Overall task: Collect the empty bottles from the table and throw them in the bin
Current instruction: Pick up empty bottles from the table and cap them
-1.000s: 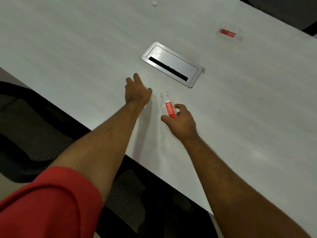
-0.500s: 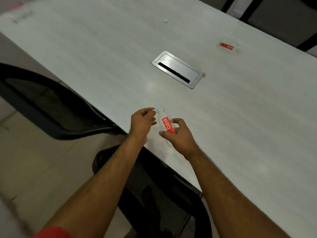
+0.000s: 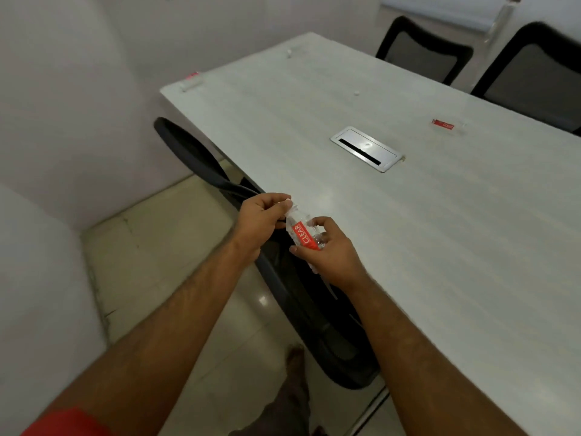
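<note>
A small clear plastic bottle (image 3: 302, 235) with a red "CLEAR" label is held at the near edge of the white table (image 3: 440, 231). My right hand (image 3: 330, 251) grips its body. My left hand (image 3: 261, 220) pinches its neck or cap end from the left. A second bottle with a red label (image 3: 446, 125) lies on its side on the far right of the table. A third bottle (image 3: 191, 81) lies at the table's far left corner. No bin is in view.
A metal cable hatch (image 3: 366, 149) is set into the table's middle. A black mesh chair (image 3: 301, 287) stands tucked under the near edge below my hands. Two more chairs (image 3: 424, 51) stand at the far side. White walls close in on the left; a small white cap (image 3: 356, 93) lies on the table.
My right hand has lifted the bottle off the table and drawn it back to the near edge. My left hand has come over and taken its top. My view has pulled back and turned left.
</note>
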### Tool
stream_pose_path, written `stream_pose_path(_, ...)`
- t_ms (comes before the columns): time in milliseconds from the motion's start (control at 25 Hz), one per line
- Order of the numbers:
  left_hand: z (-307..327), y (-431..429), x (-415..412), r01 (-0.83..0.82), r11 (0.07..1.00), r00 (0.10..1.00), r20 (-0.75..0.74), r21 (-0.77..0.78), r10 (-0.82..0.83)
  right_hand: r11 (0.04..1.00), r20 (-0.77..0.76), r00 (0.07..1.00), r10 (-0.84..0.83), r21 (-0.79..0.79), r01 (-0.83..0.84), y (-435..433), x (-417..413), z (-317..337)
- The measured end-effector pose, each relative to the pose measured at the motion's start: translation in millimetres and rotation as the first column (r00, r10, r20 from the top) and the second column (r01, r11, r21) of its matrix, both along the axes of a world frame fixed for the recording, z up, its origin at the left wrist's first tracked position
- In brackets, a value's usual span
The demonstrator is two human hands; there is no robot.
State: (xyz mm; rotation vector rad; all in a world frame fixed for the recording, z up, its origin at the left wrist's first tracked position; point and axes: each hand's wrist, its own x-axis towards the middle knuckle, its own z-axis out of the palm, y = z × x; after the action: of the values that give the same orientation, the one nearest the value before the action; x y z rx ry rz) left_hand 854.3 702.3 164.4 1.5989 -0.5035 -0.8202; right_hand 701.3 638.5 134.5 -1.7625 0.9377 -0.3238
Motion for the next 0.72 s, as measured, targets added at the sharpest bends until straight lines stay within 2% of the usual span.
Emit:
stream_pose_path(120, 32.1, 55.4, -1.9, -0.046, 0.995, 0.988, 0.151, 0.086, 0.033, 0.993, 0.103, 0.994, 0.041, -0.116, -0.029, 46.3, 0.4, 18.1)
stream_pose_path(280, 47.7, 108.9, 9.4, -0.136, 0.977, 0.985, 0.132, 0.166, 0.114, 0.990, 0.208, 0.975, 0.077, -0.136, -0.049, 91.4, 15.8, 18.3)
stream_pose_path(440, 58.7, 149.2, 42.8, -0.087, 0.991, 0.992, 0.105, 0.103, 0.076, 0.984, 0.224, 0.962, 0.157, -0.123, -0.132, 112.5, 52.4, 27.1)
stream_pose_path(600, 59.4, 193.1, 112.7, -0.018, 1.000, 0.995, 0.103, 0.020, 0.016, 0.963, 0.259, 0.928, 0.268, -0.036, -0.269, 130.6, 123.9, 32.7)
stream_pose_path(720, 52.0, 228.5, 180.4, -0.024, 0.997, 0.997, 0.074, -0.072, 0.029, 0.943, 0.273, 0.907, 0.320, 0.005, -0.334, 150.7, 195.0, 28.8)
